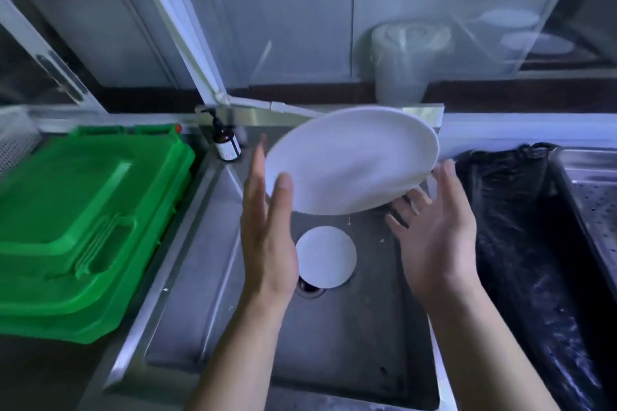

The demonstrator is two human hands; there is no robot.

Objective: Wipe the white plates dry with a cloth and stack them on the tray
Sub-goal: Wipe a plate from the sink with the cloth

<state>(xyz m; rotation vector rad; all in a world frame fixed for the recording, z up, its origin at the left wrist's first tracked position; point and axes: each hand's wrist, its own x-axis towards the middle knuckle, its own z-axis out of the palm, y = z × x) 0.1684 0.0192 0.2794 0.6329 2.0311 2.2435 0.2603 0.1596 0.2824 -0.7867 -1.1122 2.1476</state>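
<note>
A large white plate (350, 160) is held tilted above the steel sink (207, 277). My left hand (267, 233) grips its left rim, thumb on the plate's face. My right hand (434, 230) supports the lower right rim with spread fingers beneath it. A smaller white plate (325, 257) lies flat on the sink floor, partly over the drain. Two stacked green trays (83, 220) sit on the counter to the left. No cloth is in view.
A brown pump bottle (227, 143) stands at the sink's back left corner. A black plastic bag (521, 243) lines the bin to the right. A perforated steel tray (594, 197) is at the far right. A white pipe (187, 27) slants down behind the sink.
</note>
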